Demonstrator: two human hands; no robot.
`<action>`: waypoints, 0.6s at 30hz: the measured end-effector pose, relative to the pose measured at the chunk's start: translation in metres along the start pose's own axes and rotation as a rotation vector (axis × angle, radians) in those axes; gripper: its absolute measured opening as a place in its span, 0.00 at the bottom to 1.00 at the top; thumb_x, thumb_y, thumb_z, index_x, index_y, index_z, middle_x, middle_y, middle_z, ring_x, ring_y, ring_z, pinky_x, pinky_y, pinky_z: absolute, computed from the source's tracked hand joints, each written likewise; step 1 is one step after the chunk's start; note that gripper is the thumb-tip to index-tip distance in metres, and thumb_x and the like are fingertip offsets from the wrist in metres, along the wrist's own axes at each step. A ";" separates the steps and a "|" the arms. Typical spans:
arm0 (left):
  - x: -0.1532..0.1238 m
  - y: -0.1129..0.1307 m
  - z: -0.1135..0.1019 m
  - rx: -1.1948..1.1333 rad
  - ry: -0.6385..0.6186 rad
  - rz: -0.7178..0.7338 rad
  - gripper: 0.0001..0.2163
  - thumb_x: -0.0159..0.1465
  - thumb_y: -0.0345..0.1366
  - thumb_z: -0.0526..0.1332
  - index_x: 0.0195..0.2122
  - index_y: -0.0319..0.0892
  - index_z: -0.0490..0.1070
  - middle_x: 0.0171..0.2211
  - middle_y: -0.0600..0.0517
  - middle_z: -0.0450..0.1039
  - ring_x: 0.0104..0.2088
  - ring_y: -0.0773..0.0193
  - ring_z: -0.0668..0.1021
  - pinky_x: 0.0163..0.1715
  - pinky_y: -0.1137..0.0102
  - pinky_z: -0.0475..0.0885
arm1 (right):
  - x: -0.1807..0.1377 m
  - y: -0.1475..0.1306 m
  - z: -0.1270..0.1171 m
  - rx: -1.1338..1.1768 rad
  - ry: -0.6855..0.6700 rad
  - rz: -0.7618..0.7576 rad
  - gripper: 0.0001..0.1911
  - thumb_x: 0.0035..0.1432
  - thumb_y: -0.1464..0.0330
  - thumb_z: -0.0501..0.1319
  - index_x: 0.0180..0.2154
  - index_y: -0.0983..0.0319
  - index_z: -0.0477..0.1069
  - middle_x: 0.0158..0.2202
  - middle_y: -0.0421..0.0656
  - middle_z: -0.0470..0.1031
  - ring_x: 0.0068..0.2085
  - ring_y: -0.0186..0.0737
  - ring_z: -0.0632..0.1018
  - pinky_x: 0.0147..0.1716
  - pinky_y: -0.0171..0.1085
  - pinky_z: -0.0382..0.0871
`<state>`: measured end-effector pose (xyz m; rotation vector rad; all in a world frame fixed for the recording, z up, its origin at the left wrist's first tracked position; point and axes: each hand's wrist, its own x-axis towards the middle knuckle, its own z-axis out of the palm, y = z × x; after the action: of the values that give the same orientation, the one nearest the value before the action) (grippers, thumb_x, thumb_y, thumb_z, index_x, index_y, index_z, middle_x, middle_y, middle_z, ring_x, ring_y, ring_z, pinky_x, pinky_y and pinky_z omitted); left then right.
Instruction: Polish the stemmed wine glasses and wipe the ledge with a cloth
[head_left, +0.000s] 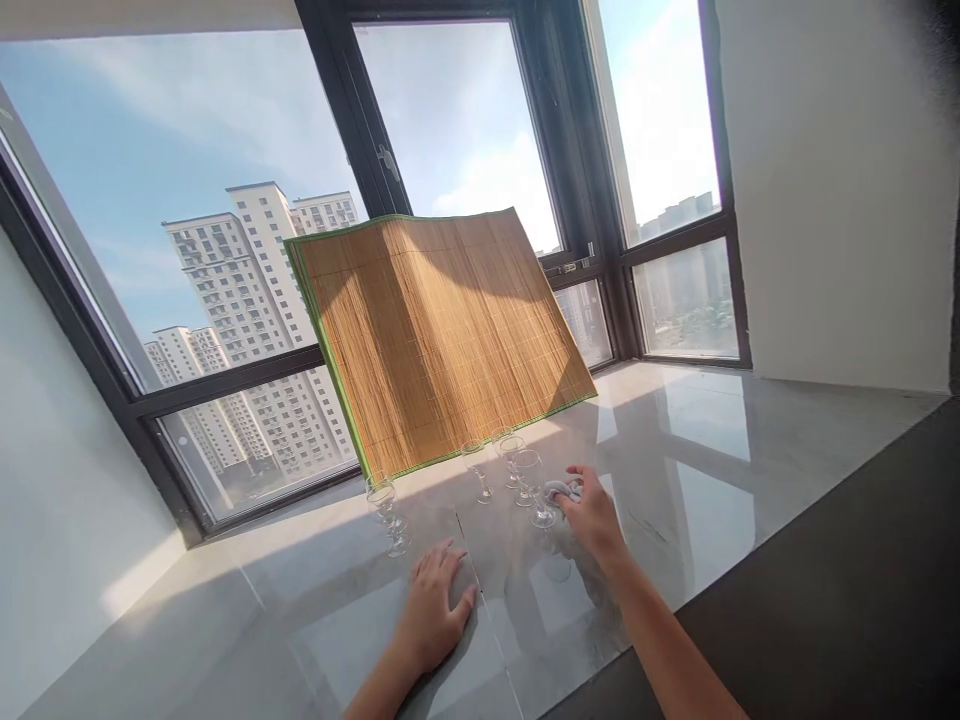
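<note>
My right hand [592,515] is closed on a crumpled whitish cloth [559,490], just to the right of the nearest of several small clear stemmed glasses [529,474]. These glasses stand close together, and another glass [480,472] is a little apart on their left. Farther left, more clear stemmed glassware [385,505] stands near the mat's lower left corner; overlap makes its exact number hard to tell. My left hand [436,605] lies palm down on the glossy tiled sill [337,620], fingers apart and holding nothing, nearest to that left glassware.
Behind the glasses a folded bamboo mat [442,340] with green edging leans against the dark window frame [577,150]. A white wall [840,200] bounds the sill on the right, another on the left. The sill's front edge runs diagonally above a dark area.
</note>
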<state>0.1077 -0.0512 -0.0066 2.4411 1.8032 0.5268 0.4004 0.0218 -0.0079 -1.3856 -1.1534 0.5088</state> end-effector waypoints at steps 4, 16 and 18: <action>0.027 0.034 0.006 -0.166 0.035 0.208 0.19 0.62 0.37 0.57 0.55 0.47 0.69 0.64 0.46 0.61 0.63 0.55 0.64 0.63 0.56 0.59 | 0.000 -0.004 0.002 0.036 -0.055 -0.038 0.24 0.46 0.64 0.59 0.48 0.59 0.65 0.36 0.43 0.76 0.39 0.46 0.77 0.40 0.39 0.66; 0.074 0.076 0.018 -0.020 -0.218 0.347 0.30 0.63 0.44 0.55 0.67 0.54 0.55 0.69 0.53 0.53 0.67 0.53 0.58 0.67 0.53 0.50 | 0.000 0.003 0.001 0.017 -0.034 -0.006 0.23 0.42 0.66 0.60 0.44 0.59 0.68 0.33 0.42 0.77 0.36 0.46 0.78 0.39 0.39 0.68; 0.070 0.080 0.014 -0.002 -0.225 0.343 0.29 0.63 0.45 0.54 0.67 0.55 0.57 0.69 0.53 0.55 0.67 0.52 0.59 0.67 0.53 0.50 | 0.001 0.006 -0.002 -0.009 0.004 0.010 0.23 0.41 0.65 0.61 0.44 0.59 0.69 0.34 0.44 0.78 0.36 0.46 0.78 0.39 0.40 0.68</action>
<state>0.2035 -0.0084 0.0171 2.6954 1.3094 0.2552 0.4041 0.0230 -0.0130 -1.3995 -1.1471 0.5079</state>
